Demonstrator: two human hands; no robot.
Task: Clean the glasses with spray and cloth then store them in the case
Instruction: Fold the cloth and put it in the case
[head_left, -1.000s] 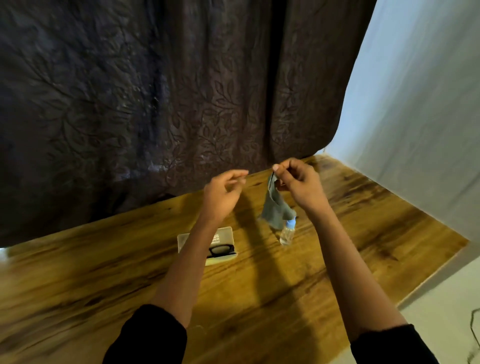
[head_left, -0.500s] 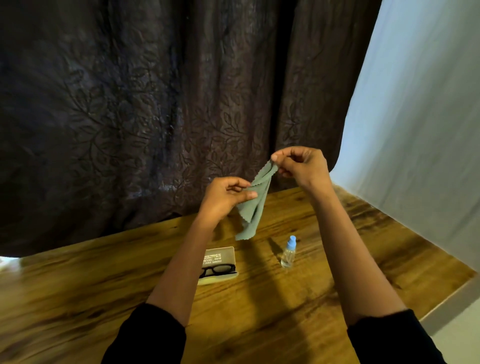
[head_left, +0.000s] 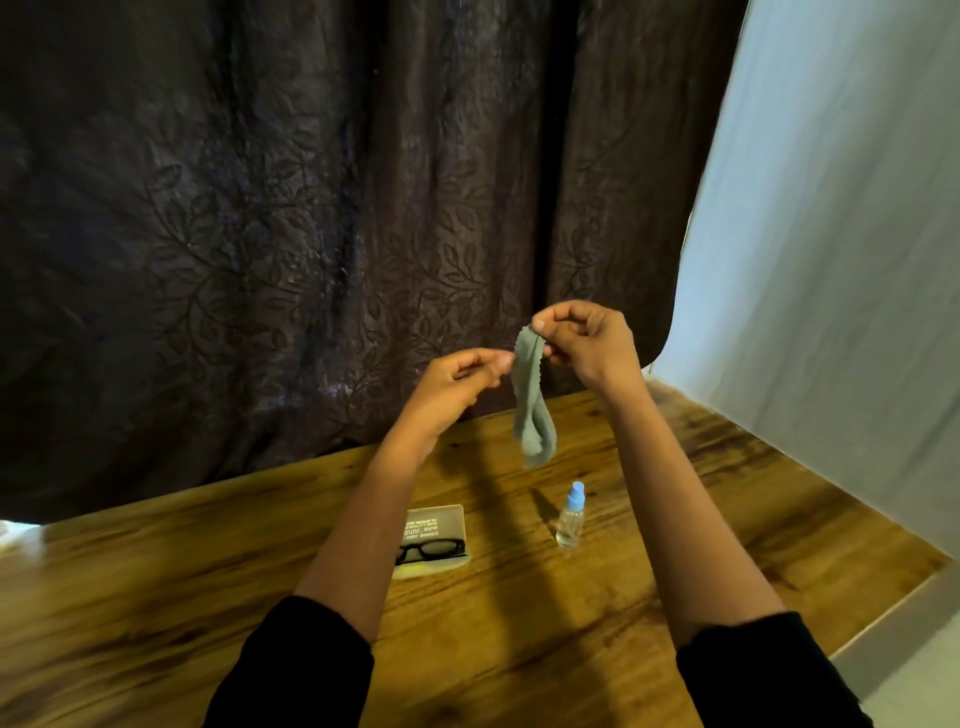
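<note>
A grey-green cloth (head_left: 532, 415) hangs in a folded loop above the table, pinched at its top by my right hand (head_left: 592, 345). My left hand (head_left: 452, 387) is raised beside it, thumb and forefinger closed at the cloth's upper left edge. Black-framed glasses (head_left: 431, 550) lie on the open beige case (head_left: 441, 519), partly hidden behind my left forearm. To the right of the case stands a small clear spray bottle (head_left: 570, 517) with a blue cap, below the hanging cloth.
The wooden table (head_left: 156, 597) runs left to right, and its right edge slants toward the near right. A dark leaf-patterned curtain (head_left: 311, 208) hangs behind it. A white wall (head_left: 831, 260) stands on the right.
The cloth, spread slantwise between both hands half a second ago, now hangs straight down from my right hand. My left hand has risen closer to the right.
</note>
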